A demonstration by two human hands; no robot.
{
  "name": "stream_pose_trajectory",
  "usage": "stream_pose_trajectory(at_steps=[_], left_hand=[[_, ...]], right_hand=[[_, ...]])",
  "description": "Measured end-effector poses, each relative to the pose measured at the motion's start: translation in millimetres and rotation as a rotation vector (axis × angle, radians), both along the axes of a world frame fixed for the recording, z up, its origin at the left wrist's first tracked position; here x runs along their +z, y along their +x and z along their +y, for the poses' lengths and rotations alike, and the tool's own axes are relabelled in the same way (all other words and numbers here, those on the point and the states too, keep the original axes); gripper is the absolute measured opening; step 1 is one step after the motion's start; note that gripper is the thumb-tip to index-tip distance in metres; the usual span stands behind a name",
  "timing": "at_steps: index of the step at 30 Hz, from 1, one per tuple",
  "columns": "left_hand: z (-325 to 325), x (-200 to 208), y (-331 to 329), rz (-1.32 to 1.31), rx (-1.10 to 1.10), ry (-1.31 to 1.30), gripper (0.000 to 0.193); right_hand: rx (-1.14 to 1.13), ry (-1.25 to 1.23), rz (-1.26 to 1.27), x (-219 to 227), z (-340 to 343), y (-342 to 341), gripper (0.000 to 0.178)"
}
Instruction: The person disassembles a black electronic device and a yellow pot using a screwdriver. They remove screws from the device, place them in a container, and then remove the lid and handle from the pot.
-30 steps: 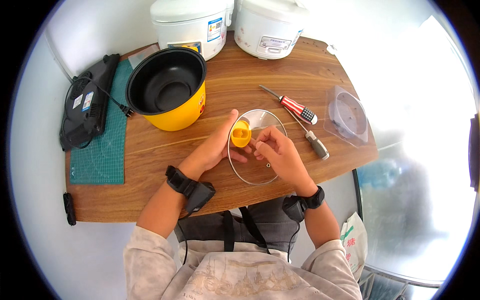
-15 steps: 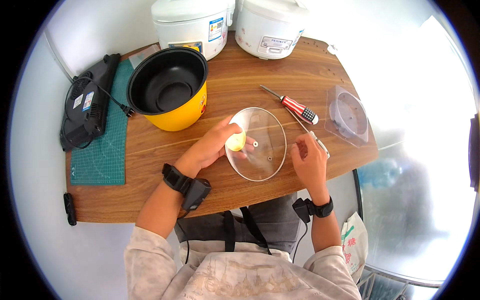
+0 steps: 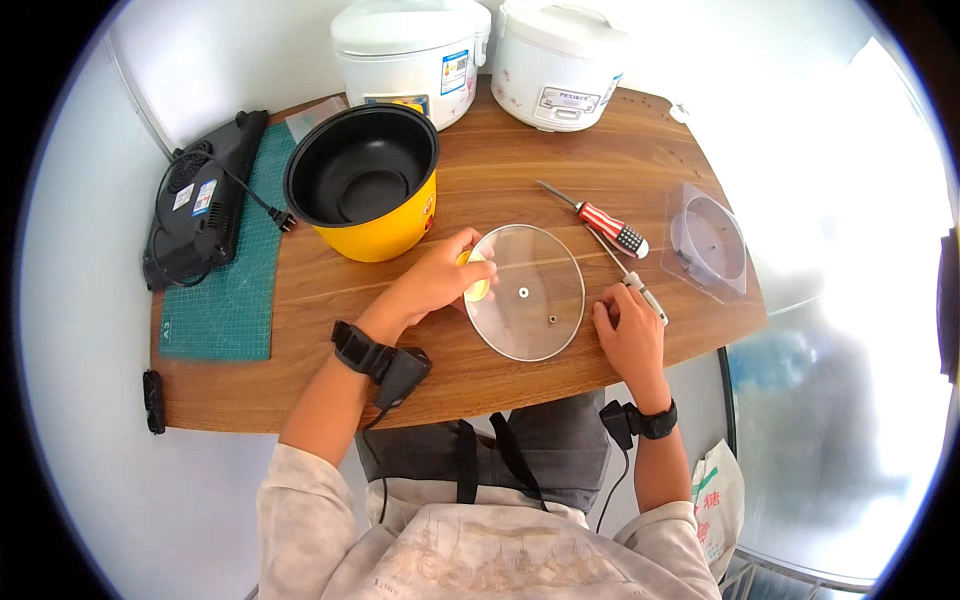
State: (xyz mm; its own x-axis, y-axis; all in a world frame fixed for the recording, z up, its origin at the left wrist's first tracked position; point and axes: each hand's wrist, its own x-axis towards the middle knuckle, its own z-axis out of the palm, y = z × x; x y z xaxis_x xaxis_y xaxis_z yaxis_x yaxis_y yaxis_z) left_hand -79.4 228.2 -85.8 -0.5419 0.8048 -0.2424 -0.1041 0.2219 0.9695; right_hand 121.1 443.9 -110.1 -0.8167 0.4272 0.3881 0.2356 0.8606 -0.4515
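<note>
A round clear glass lid (image 3: 530, 265) with a thin rim is in front of me, with a small pale ring at its centre and another fitting near the rim. At its left edge my left hand (image 3: 445, 278) is closed around a round yellow knob (image 3: 478, 288), partly covered by the fingers. To the lid's right, my right hand (image 3: 630, 325) rests low with curled fingers; what they hold, if anything, is hidden. Beside that hand lies a thin screwdriver (image 3: 648, 297) with a pale handle. Farther off is a screwdriver with a red, white and dark patterned handle (image 3: 612, 230).
A yellow pot with a black inside (image 3: 430, 200) stands behind my left hand. Two white rice cookers (image 3: 405, 50) stand at the back. On the left, a black appliance with a cord (image 3: 205, 215) overlaps a green cutting mat (image 3: 235, 325). A clear plastic container (image 3: 710, 245) lies right.
My left hand has turned, and the yellow knob has gone from lying over the lid to its left edge. My right hand has lowered slightly beside the thin screwdriver. The whole view has shifted.
</note>
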Motion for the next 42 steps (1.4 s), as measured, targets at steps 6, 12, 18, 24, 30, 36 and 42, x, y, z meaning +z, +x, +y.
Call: stream_pose_trajectory(at_steps=[6, 12, 18, 24, 30, 36, 42], left_hand=[[-14.5, 13.8, 4.1, 0.196, 0.043, -0.211, 0.025], [-19.7, 22.2, 13.8, 0.41, 0.109, -0.34, 0.028], [-29.1, 4.6, 20.8, 1.071, 0.129, -0.432, 0.031], [-29.3, 4.6, 29.4, 1.045, 0.208, -0.371, 0.031], [-66.3, 14.1, 26.2, 0.52, 0.284, -0.098, 0.02], [-116.1, 30.9, 56.2, 0.193, 0.255, 0.005, 0.023], [-142.4, 16.7, 66.6, 0.135, 0.342, -0.004, 0.035]], right_hand=[[0.068, 0.012, 0.006, -1.5, -4.6, -0.1, 0.011], [0.065, 0.088, -0.017, -2.6, -12.3, -4.9, 0.011], [0.1, 0.118, 0.012, -0.6, -21.5, -3.2, 0.009], [0.053, 0.093, -0.085, 6.8, -30.7, 0.4, 0.01], [0.144, -0.036, 0.048, 26.0, -44.7, 3.9, 0.009], [0.566, -0.177, 0.129, 55.1, -112.8, -18.5, 0.009], [0.75, -0.176, 0.194, 54.9, -166.4, -53.3, 0.009]])
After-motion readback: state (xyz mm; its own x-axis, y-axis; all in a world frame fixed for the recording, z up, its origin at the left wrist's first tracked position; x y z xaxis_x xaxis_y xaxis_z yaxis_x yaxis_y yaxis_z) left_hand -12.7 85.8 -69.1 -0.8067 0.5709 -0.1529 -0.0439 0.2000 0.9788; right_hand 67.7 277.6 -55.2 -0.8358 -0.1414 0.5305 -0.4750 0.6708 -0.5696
